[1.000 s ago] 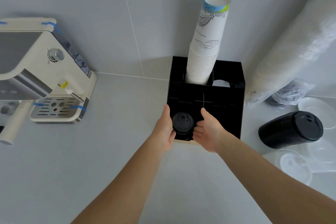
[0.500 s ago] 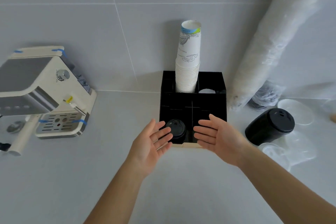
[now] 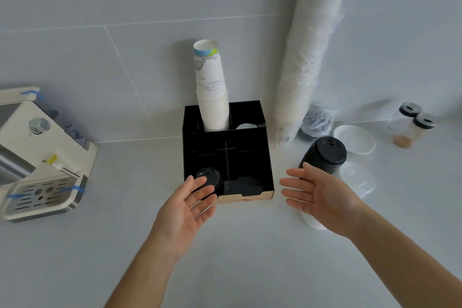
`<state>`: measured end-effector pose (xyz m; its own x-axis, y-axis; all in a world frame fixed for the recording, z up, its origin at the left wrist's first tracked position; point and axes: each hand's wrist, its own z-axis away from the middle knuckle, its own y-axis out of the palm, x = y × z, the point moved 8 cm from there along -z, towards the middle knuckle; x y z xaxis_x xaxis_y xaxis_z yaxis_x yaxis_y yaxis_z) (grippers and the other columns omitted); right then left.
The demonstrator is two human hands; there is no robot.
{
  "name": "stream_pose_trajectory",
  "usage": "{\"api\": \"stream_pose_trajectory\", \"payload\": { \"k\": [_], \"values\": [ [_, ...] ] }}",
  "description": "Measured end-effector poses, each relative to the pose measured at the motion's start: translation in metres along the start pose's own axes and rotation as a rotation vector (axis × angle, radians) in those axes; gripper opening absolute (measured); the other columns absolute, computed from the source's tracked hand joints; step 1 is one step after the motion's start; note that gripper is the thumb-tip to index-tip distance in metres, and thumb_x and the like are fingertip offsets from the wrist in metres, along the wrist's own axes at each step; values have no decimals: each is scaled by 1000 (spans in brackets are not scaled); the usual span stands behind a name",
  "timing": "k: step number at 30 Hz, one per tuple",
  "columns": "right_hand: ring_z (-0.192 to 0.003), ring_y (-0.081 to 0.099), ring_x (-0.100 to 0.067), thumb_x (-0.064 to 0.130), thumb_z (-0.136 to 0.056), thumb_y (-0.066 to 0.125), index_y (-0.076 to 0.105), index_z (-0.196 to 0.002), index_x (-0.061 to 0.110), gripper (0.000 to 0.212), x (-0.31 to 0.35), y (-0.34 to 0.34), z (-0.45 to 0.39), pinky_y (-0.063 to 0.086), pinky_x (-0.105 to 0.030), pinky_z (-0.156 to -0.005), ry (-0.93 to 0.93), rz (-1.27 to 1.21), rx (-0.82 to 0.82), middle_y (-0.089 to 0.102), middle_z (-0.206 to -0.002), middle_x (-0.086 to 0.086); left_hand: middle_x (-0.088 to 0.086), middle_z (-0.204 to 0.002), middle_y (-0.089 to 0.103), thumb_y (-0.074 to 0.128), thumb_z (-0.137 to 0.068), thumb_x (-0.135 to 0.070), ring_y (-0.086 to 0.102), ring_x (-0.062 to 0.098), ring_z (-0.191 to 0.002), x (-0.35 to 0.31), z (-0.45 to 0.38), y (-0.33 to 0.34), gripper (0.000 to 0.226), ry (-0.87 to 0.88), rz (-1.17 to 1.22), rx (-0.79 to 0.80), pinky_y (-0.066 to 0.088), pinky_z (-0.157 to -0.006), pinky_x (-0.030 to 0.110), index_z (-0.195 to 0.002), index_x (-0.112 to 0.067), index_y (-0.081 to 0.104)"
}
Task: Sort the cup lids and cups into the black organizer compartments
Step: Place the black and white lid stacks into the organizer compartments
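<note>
The black organizer (image 3: 250, 142) stands against the wall. A tall stack of printed white paper cups (image 3: 212, 97) rises from its back left compartment. A stack of black lids (image 3: 208, 179) sits in the front left compartment. My left hand (image 3: 186, 207) is open, palm up, just in front of that stack and holds nothing. My right hand (image 3: 317, 195) is open to the right of the organizer, its fingertips near a lying stack of black lids (image 3: 325, 155). Clear lids (image 3: 360, 180) lie beyond my right hand.
A cream espresso machine (image 3: 37, 155) stands at the left. A long sleeve of white cups in plastic (image 3: 310, 57) leans on the wall right of the organizer. A white dish (image 3: 355, 139) and two small jars (image 3: 412, 127) sit at the far right.
Both hands let go of the black lid stack in the front left compartment and drew back, opening. My right hand moved right, toward the lying black lid stack.
</note>
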<state>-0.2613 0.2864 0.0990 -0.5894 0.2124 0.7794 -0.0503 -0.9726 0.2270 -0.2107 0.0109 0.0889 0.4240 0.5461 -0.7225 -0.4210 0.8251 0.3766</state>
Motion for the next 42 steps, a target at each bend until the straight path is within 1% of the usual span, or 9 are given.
{"api": "stream_pose_trajectory", "payload": {
  "k": [8, 11, 15, 22, 27, 30, 35, 39, 42],
  "values": [
    [-98, 70, -34, 32, -100, 49, 69, -113, 6, 35, 13, -74, 17, 54, -44, -90, -55, -19, -81, 78, -105, -15, 14, -111, 72, 54, -94, -36, 69, 26, -98, 30, -6, 56, 35, -33, -85, 56, 53, -85, 39, -114, -12, 69],
    [-99, 70, -34, 33, -98, 51, 69, -113, 5, 36, 8, -104, 20, 54, -46, -93, -36, 3, -89, 76, -108, -18, 13, -111, 72, 54, -94, -36, 69, 26, -97, 45, -8, 74, 35, -55, -105, 76, 53, -86, 39, -114, -11, 68],
    [-96, 71, -33, 32, -99, 52, 70, -111, 6, 34, -4, -146, 20, 54, -45, -89, -10, 63, -115, 78, -104, -16, 13, -107, 71, 54, -94, -34, 69, 26, -93, 70, -13, 98, 33, -89, -131, 82, 53, -86, 39, -113, -10, 68],
    [-103, 70, -35, 31, -100, 54, 70, -113, 7, 32, -36, -193, 1, 55, -47, -93, 69, 120, -155, 76, -108, -15, 12, -105, 73, 57, -94, -33, 70, 26, -99, 119, -28, 118, 31, -173, -223, 58, 53, -90, 41, -112, -9, 68],
    [-109, 67, -30, 31, -98, 57, 68, -113, 12, 27, -56, -204, -17, 53, -49, -99, 109, 108, -140, 71, -118, -11, 11, -116, 69, 61, -93, -30, 66, 24, -107, 144, -42, 134, 31, -186, -382, 44, 50, -99, 42, -116, -11, 63],
    [-112, 64, -26, 33, -96, 61, 63, -124, 12, 35, -66, -202, -28, 52, -46, -100, 127, 99, -128, 67, -123, -7, 7, -125, 63, 62, -92, -31, 61, 23, -115, 156, -52, 146, 35, -187, -472, 73, 47, -101, 39, -123, -14, 58],
    [-122, 57, -23, 33, -95, 62, 58, -125, 17, 34, -78, -192, -44, 49, -42, -101, 143, 75, -95, 60, -132, -2, -4, -120, 62, 63, -91, -35, 54, 18, -119, 172, -69, 167, 18, -170, -595, 124, 44, -96, 34, -107, -25, 62],
    [-127, 52, -21, 38, -90, 67, 52, -141, 13, 60, -80, -183, -54, 47, -41, -104, 143, 106, -65, 57, -138, -1, -7, -125, 63, 68, -84, -43, 55, 13, -120, 185, -80, 178, 44, -182, -668, 149, 44, -99, 35, -123, -24, 61],
    [-130, 49, -19, 43, -86, 70, 48, -145, 14, 69, -77, -178, -58, 44, -43, -107, 131, 100, -44, 54, -142, 3, -7, -123, 66, 67, -85, -42, 57, 13, -119, 191, -84, 182, 32, -196, -691, 152, 44, -96, 34, -114, -29, 65]
  ]
}}
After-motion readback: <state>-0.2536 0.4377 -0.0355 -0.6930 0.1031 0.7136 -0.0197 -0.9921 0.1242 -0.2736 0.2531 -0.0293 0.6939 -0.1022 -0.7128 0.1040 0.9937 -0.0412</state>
